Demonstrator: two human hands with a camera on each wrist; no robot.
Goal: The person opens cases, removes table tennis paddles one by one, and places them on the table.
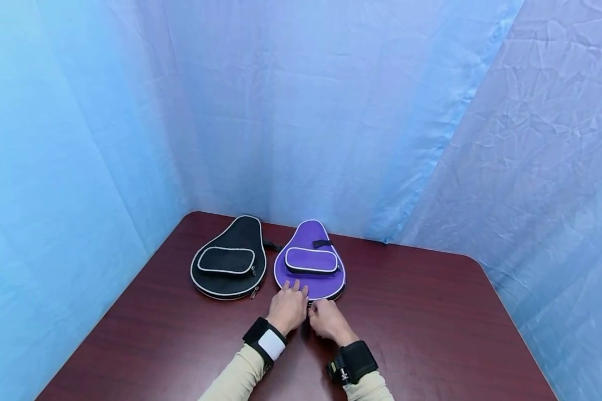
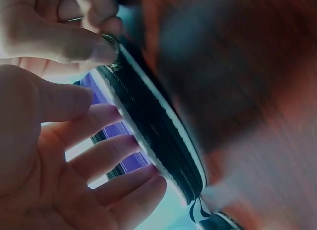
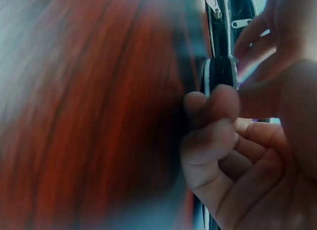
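A: What lies toward the far left of the desk (image 1: 421, 317)?

B: A black case (image 1: 246, 234), pear-shaped with pale piping, its pocket facing up and its narrow end pointing far.

A: And to the right of it?

B: The left hand (image 1: 288, 308), fingers fairly straight and spread, tips touching the near rim of a purple case (image 1: 311, 260). That case lies just beside the black one, pocket up, narrow end far.

A: What about the right hand (image 1: 327, 319)?

B: It sits just right of the left hand, at the purple case's near edge, thumb and finger pinching the zipper pull (image 2: 111, 40). The zipper runs along the case's side between two pale lines of piping.
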